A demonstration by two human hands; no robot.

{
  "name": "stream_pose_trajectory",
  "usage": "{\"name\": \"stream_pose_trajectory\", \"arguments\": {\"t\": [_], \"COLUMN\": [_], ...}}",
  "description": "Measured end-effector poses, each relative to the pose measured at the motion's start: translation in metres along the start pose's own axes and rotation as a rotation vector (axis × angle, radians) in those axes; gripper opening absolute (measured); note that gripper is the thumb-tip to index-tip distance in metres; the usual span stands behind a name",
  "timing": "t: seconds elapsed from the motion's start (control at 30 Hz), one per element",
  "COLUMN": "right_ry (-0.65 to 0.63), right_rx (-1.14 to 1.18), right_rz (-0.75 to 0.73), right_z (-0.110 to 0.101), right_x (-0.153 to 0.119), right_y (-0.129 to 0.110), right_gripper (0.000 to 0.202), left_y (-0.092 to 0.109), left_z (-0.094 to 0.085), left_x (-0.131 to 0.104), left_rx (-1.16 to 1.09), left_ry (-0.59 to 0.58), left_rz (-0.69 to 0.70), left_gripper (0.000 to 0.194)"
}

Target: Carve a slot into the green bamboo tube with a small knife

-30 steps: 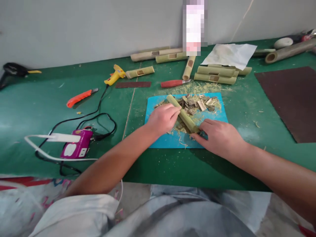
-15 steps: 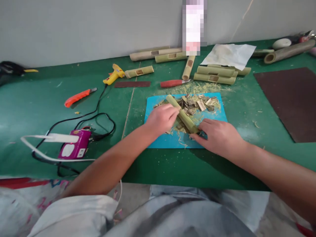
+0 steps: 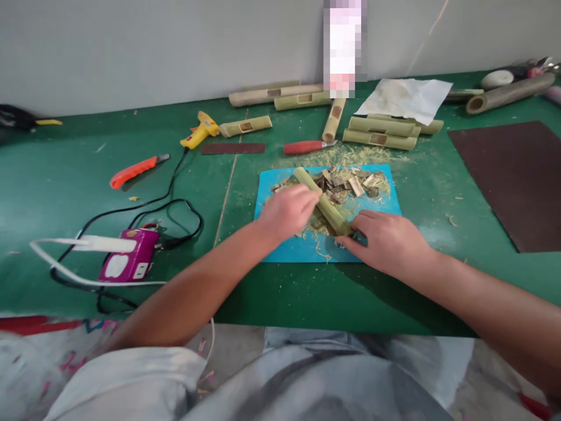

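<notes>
A green bamboo tube (image 3: 329,211) lies slanted over a blue mat (image 3: 280,252), its far end to the left and its near end to the right. My left hand (image 3: 290,211) is closed at the tube's middle, fingers pressed against its left side. At the near end, my right hand (image 3: 385,238) grips the tube between thumb and fingers. Bamboo chips (image 3: 356,186) and shavings cover the mat beyond and beside the tube. What lies under my left fingers is hidden.
Beyond the mat lie a red-handled knife (image 3: 303,147), a yellow glue gun (image 3: 200,131), notched bamboo tubes (image 3: 379,139) and white paper (image 3: 403,98). An orange cutter (image 3: 134,172) and a purple power strip (image 3: 130,255) with cables are at left; a dark sheet (image 3: 511,175) is at right.
The view has shifted slightly, so the table items sit a little further left. Both hands keep their places on the bamboo tube.
</notes>
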State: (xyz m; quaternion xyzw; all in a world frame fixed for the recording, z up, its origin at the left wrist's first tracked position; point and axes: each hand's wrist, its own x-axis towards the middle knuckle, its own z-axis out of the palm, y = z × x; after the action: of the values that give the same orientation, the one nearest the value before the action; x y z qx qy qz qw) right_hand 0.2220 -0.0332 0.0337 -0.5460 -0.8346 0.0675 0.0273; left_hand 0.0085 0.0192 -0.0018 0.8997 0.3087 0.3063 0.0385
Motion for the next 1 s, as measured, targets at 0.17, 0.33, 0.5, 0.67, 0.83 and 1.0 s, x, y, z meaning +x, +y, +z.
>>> {"name": "stream_pose_trajectory", "arguments": {"t": [0.17, 0.33, 0.5, 0.67, 0.83, 1.0], "right_ry": [-0.009, -0.018, -0.016, -0.051, -0.048, -0.035], "right_rx": [0.007, 0.011, 0.052, 0.053, 0.038, 0.050], "right_rz": [-0.014, 0.010, 0.000, 0.011, 0.022, 0.031], "right_z": [-0.001, 0.000, 0.001, 0.000, 0.001, 0.002], "right_x": [0.000, 0.001, 0.002, 0.003, 0.001, 0.000], "right_y": [0.000, 0.001, 0.002, 0.002, 0.000, 0.001], "right_gripper": [0.029, 0.030, 0.032, 0.029, 0.031, 0.033], "left_y": [0.004, 0.007, 0.010, 0.008, 0.004, -0.006], "left_z": [0.000, -0.002, -0.003, -0.002, -0.003, -0.003], "left_x": [0.001, 0.000, 0.000, 0.000, -0.002, -0.004], "left_rx": [-0.092, -0.105, -0.136, -0.152, -0.027, 0.006], "left_ry": [-0.113, -0.073, -0.085, -0.145, -0.045, -0.009], "left_rz": [0.037, -0.001, 0.018, 0.067, 0.048, 0.047], "left_gripper": [0.030, 0.030, 0.030, 0.031, 0.031, 0.029]}}
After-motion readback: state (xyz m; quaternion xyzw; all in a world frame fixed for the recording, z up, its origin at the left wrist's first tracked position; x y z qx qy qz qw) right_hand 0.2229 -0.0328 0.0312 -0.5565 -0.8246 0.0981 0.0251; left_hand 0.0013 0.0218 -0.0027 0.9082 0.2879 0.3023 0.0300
